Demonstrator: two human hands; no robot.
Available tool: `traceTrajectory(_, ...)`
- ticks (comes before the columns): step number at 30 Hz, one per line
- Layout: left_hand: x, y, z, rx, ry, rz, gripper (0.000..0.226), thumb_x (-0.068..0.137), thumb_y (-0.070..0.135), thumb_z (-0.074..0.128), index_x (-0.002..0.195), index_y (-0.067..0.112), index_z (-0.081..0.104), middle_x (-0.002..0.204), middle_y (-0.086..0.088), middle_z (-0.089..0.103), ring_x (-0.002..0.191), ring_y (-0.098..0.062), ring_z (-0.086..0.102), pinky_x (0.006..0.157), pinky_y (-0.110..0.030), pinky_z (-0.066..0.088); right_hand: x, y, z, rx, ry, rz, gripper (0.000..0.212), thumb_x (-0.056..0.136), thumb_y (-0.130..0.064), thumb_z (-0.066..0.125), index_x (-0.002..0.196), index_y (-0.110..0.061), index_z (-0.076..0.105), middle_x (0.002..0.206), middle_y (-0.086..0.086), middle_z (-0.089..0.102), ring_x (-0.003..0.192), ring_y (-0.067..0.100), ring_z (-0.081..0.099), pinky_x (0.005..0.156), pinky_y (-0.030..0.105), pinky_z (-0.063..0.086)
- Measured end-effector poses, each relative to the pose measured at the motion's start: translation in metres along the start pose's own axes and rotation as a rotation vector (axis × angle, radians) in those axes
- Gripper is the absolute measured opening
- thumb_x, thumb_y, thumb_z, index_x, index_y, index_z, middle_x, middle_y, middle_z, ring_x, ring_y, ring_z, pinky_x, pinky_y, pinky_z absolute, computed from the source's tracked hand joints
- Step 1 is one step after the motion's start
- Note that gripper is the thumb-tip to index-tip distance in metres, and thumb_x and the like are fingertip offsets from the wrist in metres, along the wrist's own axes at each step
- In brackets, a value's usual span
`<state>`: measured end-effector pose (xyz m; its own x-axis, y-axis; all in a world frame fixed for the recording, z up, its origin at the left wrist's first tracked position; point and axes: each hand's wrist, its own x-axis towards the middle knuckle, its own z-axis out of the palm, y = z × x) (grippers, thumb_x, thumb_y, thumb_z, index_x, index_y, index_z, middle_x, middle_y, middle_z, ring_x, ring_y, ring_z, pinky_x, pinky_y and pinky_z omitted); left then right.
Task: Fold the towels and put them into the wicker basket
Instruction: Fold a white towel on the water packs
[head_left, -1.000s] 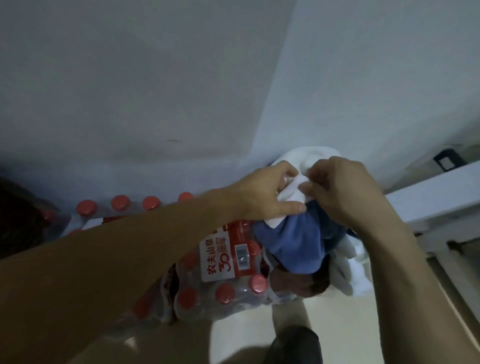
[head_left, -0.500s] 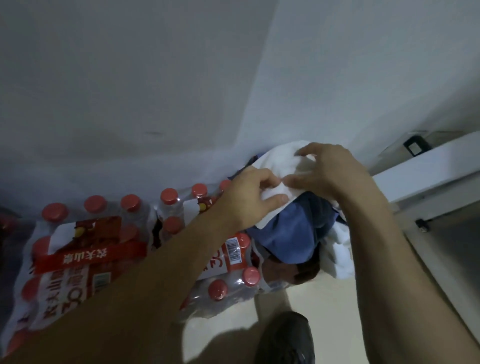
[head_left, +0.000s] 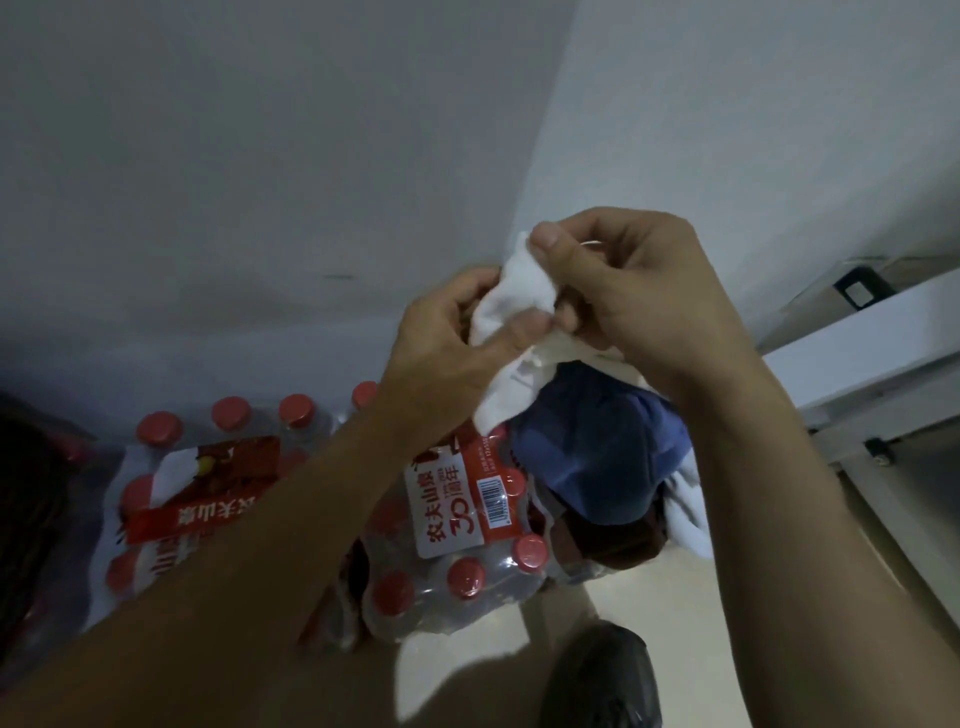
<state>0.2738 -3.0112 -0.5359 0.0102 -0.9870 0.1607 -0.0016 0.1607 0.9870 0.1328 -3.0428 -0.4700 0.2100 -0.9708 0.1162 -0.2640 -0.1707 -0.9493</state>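
Both hands pinch a white towel (head_left: 511, 306) and hold it bunched above a pile of cloths in the corner. My left hand (head_left: 447, 358) grips its lower left part, thumb on top. My right hand (head_left: 639, 291) grips its upper edge between thumb and fingers. Below them lies a blue towel (head_left: 597, 462), with a dark brown cloth (head_left: 618, 545) under it and another white cloth (head_left: 685, 504) to the right. No wicker basket is in view.
Two shrink-wrapped packs of red-capped water bottles (head_left: 467, 525) (head_left: 182, 499) stand on the floor by the wall. A white furniture edge (head_left: 878, 358) juts in at the right. A dark shoe (head_left: 602, 680) shows at the bottom.
The white towel lay spread on the pile; now both hands have gathered it and lifted it clear, bunched between the fingers. The view has shifted slightly.
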Motion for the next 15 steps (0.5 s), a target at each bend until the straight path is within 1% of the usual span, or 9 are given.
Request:
traceTrajectory(2,-0.005,0.007,-0.027,0.013,0.034,-0.012,0.017,0.093,0.026,0.062,0.103,0.014,0.068,0.093,-0.004,0.074,0.082,-0.020,0.071,0.067,-0.032,0.057,0.000,-0.002,-0.004,-0.089,-0.012,-0.113,0.015,0.085,-0.036,0.076,0.089,-0.021,0.073,0.071,-0.007,0.071,0.057,0.007,0.062,0.051,0.020,0.047)
traceTrajectory(4,-0.010,0.014,-0.052,-0.027,0.060,-0.049,0.027,0.095,0.033,0.057,0.108,0.012,0.068,0.101,-0.012,0.072,0.091,-0.032,0.069,0.074,-0.044,0.057,0.000,-0.002,-0.004,-0.385,-0.135,-0.169,0.040,0.070,-0.056,0.081,0.103,-0.036,0.069,0.104,-0.016,0.068,0.088,0.004,0.063,0.068,0.022,0.051)
traceTrajectory(5,-0.012,0.018,-0.064,-0.079,0.062,-0.062,0.033,0.095,0.034,0.054,0.113,0.009,0.066,0.108,-0.017,0.070,0.098,-0.037,0.067,0.079,-0.047,0.055,0.001,-0.002,-0.001,-0.558,-0.237,-0.144,0.055,0.062,-0.064,0.081,0.109,-0.042,0.064,0.113,-0.019,0.062,0.098,0.002,0.059,0.072,0.020,0.047)
traceTrajectory(6,-0.014,0.023,-0.075,-0.127,0.067,-0.073,0.036,0.096,0.033,0.052,0.119,0.007,0.063,0.113,-0.020,0.068,0.103,-0.038,0.065,0.082,-0.046,0.055,0.001,-0.001,0.003,-0.703,-0.338,-0.095,0.063,0.057,-0.067,0.081,0.112,-0.044,0.059,0.114,-0.019,0.059,0.099,0.003,0.056,0.072,0.018,0.043)
traceTrajectory(8,-0.019,0.034,-0.096,-0.206,0.107,-0.112,0.036,0.099,0.030,0.048,0.124,0.005,0.058,0.119,-0.020,0.065,0.108,-0.035,0.064,0.084,-0.040,0.057,0.002,0.004,0.015,-0.880,-0.440,-0.032,0.050,0.065,-0.058,0.080,0.103,-0.039,0.055,0.099,-0.013,0.060,0.088,0.011,0.057,0.063,0.018,0.037)
traceTrajectory(11,-0.026,0.048,-0.122,-0.205,0.289,-0.154,0.031,0.101,0.026,0.046,0.119,0.006,0.061,0.120,-0.019,0.065,0.110,-0.031,0.064,0.092,-0.044,0.054,0.004,0.002,0.030,-0.900,-0.330,-0.103,0.020,0.086,-0.041,0.071,0.089,-0.033,0.053,0.079,-0.010,0.057,0.068,0.008,0.051,0.054,0.017,0.032)
traceTrajectory(12,-0.028,0.050,-0.127,-0.125,0.359,-0.147,0.027,0.101,0.027,0.047,0.111,0.007,0.063,0.113,-0.017,0.067,0.103,-0.025,0.067,0.090,-0.040,0.054,0.004,-0.001,0.032,-0.857,-0.306,-0.143,0.017,0.087,-0.040,0.070,0.088,-0.033,0.054,0.076,-0.013,0.056,0.067,0.007,0.050,0.054,0.017,0.033)
traceTrajectory(14,-0.030,0.053,-0.132,0.123,0.439,-0.107,0.024,0.101,0.032,0.047,0.096,0.013,0.060,0.090,-0.003,0.065,0.076,-0.003,0.065,0.073,-0.024,0.053,0.002,-0.013,0.040,-0.656,-0.296,-0.214,0.016,0.085,-0.041,0.070,0.088,-0.033,0.057,0.076,-0.016,0.059,0.070,0.004,0.055,0.054,0.014,0.036)
traceTrajectory(15,-0.031,0.054,-0.132,0.214,0.441,-0.085,0.026,0.100,0.036,0.047,0.097,0.013,0.058,0.085,0.004,0.062,0.069,0.003,0.061,0.066,-0.018,0.048,0.000,-0.019,0.047,-0.518,-0.295,-0.238,0.016,0.085,-0.040,0.071,0.089,-0.031,0.059,0.077,-0.015,0.062,0.071,0.002,0.057,0.056,0.013,0.040)
